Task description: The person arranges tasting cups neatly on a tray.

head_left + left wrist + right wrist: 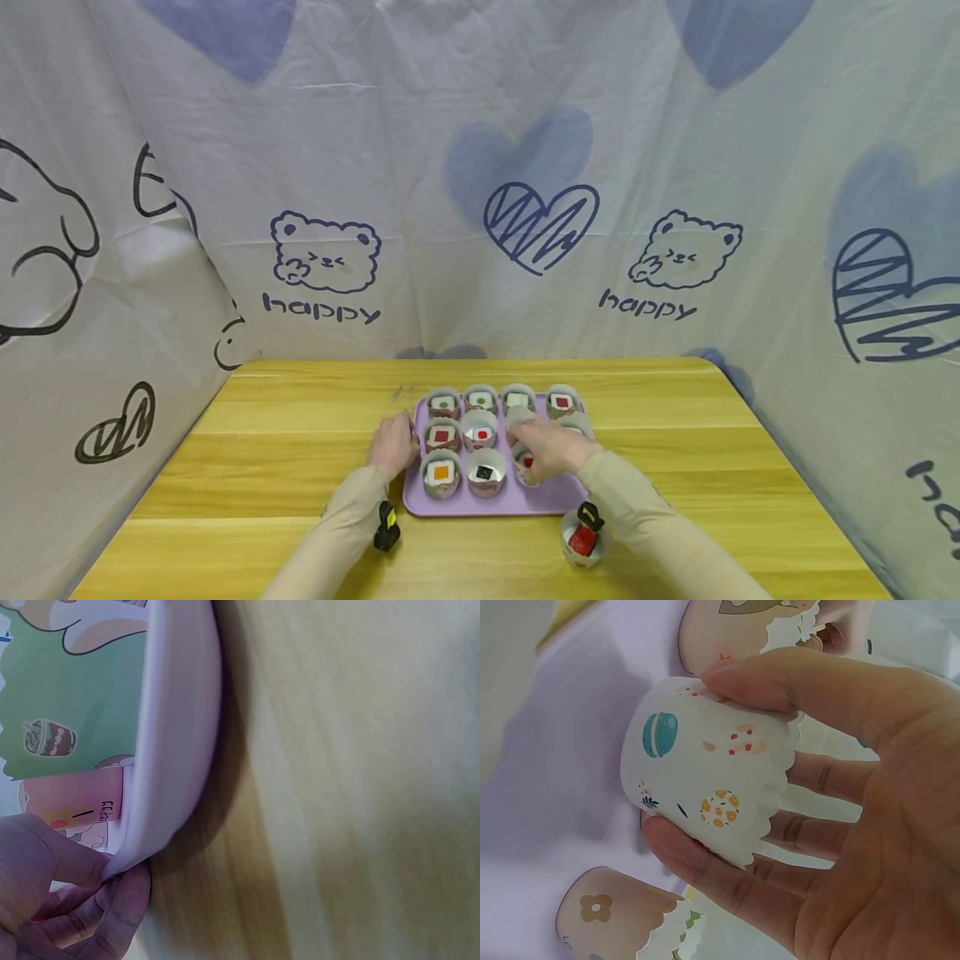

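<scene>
My left hand (393,446) pinches the left rim of a lilac tray (495,507) between thumb and fingers. In the left wrist view a green paper baking cup (90,690) and a pink one (90,787) stand just inside that rim. Over the right half of the tray, my right hand (551,447) grips a white baking cup (705,750) printed with macarons and flowers. Its thumb lies on one side, its fingers on the other. Beside it in the right wrist view is a beige cup (622,907). Several cups hold small white blocks with coloured tops.
A baking cup (582,540) with a red piece inside stands on the wooden table (247,467), in front of the tray and next to my right forearm. White printed cloth (427,275) hangs behind the table and along both sides.
</scene>
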### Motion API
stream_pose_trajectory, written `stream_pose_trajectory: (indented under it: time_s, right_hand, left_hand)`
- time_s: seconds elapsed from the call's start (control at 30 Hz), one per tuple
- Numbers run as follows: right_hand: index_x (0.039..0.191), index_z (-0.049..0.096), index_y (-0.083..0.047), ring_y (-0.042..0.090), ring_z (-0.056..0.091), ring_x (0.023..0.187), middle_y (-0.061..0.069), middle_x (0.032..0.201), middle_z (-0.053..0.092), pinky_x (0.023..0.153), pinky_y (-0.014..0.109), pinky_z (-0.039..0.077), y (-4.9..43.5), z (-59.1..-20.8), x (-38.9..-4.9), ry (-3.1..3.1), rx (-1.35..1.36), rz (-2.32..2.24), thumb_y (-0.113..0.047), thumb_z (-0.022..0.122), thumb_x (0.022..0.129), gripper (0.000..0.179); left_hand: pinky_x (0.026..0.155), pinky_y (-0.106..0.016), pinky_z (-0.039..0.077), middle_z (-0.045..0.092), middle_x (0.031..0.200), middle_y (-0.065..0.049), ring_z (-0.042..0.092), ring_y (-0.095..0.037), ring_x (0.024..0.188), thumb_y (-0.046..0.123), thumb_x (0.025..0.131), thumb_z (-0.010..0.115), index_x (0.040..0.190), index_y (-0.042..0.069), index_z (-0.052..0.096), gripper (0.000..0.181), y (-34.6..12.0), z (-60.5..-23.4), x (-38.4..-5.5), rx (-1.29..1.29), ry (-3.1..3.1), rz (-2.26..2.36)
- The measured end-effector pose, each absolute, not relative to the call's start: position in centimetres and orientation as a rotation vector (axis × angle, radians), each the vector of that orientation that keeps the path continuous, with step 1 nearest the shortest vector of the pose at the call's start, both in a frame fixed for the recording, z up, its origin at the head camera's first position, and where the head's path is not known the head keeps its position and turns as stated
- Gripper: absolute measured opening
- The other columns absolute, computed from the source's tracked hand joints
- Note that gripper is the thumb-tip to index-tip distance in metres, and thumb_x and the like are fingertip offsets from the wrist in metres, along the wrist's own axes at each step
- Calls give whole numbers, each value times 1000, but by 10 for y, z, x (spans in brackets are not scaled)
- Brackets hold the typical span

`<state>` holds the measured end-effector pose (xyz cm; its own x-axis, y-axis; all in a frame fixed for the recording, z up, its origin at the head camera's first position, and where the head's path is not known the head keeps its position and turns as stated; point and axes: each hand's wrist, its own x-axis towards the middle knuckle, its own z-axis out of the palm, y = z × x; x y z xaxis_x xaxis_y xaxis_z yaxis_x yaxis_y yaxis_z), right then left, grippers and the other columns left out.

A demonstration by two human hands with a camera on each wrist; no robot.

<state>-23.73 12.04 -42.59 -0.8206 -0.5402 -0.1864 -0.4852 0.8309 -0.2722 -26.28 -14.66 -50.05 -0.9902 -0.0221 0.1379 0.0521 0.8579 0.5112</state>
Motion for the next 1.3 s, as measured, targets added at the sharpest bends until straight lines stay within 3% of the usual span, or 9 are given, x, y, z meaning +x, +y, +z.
stream_pose_trajectory:
  time_s: [0.67, 1.3]
  right_hand:
    - [105, 61, -10, 22, 61, 101, 6, 105, 66, 91, 42, 53, 121, -424, -234, 2769, -807, -278, -13, 88, 70, 45]
    - [109, 62, -12, 24, 64, 104, 7, 109, 67, 93, 42, 54, 120, -426, -235, 2763, -784, -273, -12, 88, 70, 47]
  left_hand:
    - [64, -40, 53, 65, 78, -15, 63, -27, 70, 3, 86, 65, 85, 0, 62, 4, -146, -499, -263, -24, -2906, -805]
    - [65, -41, 54, 65, 78, -15, 63, -28, 70, 3, 85, 65, 83, 0, 62, 5, -146, -500, -263, -20, -2902, -804]
